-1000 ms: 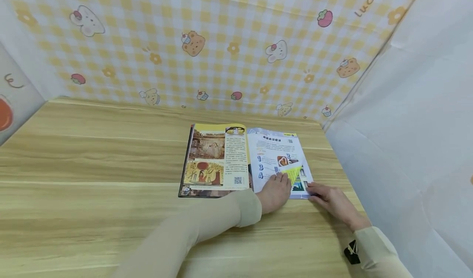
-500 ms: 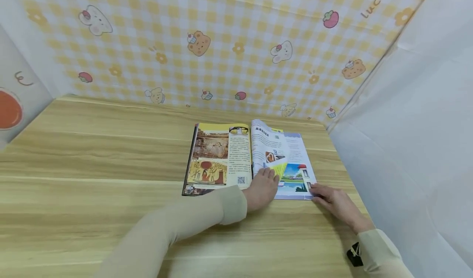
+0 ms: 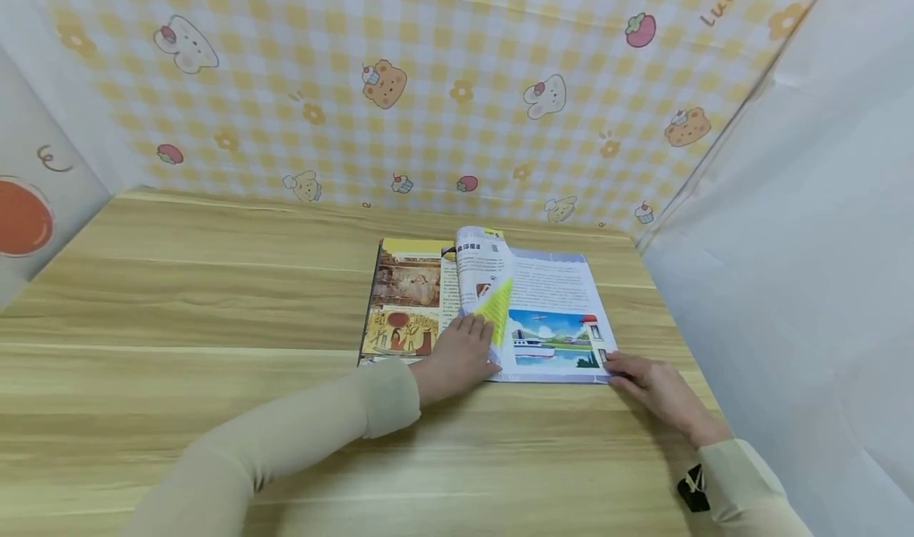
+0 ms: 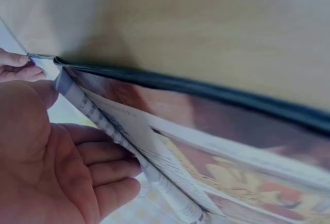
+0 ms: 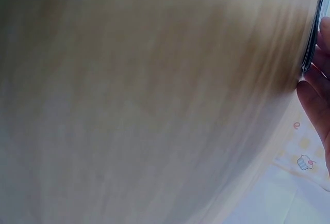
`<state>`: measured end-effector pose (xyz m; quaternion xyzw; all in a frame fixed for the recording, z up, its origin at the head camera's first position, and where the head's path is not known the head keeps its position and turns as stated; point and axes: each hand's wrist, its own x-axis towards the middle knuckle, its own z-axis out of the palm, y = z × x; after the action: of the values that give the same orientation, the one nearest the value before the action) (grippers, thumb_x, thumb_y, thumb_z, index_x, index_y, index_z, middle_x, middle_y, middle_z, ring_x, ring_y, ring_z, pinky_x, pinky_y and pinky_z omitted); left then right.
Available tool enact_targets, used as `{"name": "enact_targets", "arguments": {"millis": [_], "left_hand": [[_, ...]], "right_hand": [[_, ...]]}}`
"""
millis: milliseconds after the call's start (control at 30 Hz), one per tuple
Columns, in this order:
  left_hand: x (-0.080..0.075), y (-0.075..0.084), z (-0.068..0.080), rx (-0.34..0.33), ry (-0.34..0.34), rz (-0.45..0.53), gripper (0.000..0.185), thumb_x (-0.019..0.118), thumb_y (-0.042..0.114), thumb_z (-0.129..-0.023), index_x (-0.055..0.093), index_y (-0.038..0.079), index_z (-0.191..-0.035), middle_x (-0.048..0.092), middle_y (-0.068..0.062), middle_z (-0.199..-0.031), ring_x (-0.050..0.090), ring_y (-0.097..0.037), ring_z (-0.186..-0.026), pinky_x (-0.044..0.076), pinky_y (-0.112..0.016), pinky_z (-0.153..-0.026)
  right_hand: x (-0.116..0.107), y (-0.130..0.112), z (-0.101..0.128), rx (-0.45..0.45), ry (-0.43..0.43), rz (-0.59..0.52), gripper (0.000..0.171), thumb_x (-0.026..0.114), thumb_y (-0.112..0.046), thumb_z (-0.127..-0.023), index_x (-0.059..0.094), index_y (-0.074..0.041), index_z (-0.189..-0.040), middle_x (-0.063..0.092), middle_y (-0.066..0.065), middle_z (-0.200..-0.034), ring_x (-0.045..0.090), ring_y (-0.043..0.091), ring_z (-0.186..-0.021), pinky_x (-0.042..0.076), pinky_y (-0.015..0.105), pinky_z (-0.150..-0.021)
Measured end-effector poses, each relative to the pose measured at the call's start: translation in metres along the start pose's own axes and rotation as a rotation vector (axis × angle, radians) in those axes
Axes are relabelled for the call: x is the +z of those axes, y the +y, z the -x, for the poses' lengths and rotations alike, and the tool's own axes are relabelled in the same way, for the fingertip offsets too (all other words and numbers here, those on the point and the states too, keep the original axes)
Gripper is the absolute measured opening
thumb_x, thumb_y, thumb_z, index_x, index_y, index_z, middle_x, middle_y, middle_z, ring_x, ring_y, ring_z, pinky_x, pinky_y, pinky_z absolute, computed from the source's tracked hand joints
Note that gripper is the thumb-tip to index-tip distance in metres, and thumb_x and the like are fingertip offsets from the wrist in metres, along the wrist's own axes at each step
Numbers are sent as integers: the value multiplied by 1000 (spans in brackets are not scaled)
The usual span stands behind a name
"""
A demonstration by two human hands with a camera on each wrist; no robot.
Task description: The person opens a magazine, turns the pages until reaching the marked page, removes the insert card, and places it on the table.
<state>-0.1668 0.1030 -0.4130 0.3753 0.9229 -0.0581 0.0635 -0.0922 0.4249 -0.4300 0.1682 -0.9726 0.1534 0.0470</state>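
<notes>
An open magazine (image 3: 553, 283) lies on the wooden table, with pictures and printed text on both sides. One of its pages (image 3: 480, 263) is lifted and curled over toward the left, its lower corner folded back to show yellow. My left hand (image 3: 460, 354) pushes this curl with loosely extended fingers. In the left wrist view, the fingertips (image 4: 129, 170) touch the rolled page beside the spine. My right hand (image 3: 653, 386) pinches the lower right corner of the magazine. Only part of that hand appears at the edge of the right wrist view.
A wooden table (image 3: 214, 283) extends around the magazine. Behind it hangs a yellow checked cloth (image 3: 428, 124) with cartoon prints, and a white sheet (image 3: 807, 283) rises on the right. A small black object (image 3: 693, 488) is by the right cuff.
My left hand has moved left with the page, curling it over the left side. A page with a boat picture now shows on the right. The right hand keeps to the corner.
</notes>
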Motion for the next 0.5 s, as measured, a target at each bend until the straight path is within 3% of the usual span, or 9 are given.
{"name": "enact_targets", "arguments": {"millis": [233, 500], "left_hand": [[8, -12, 20, -48, 34, 57, 79, 44, 59, -91, 37, -3, -141, 43, -21, -142, 40, -33, -133, 31, -43, -110], [16, -28, 42, -54, 58, -90, 84, 40, 66, -88, 46, -4, -135, 51, -20, -135, 49, -32, -125, 39, -42, -104]], "right_hand": [[0, 0, 0, -26, 11, 4, 22, 70, -3, -81, 71, -3, -103, 68, 17, -110, 65, 34, -100, 53, 44, -81], [0, 1, 0, -15, -3, 5, 24, 70, -3, -81, 71, -3, -104, 68, 17, -111, 65, 34, -101, 53, 44, -82]]}}
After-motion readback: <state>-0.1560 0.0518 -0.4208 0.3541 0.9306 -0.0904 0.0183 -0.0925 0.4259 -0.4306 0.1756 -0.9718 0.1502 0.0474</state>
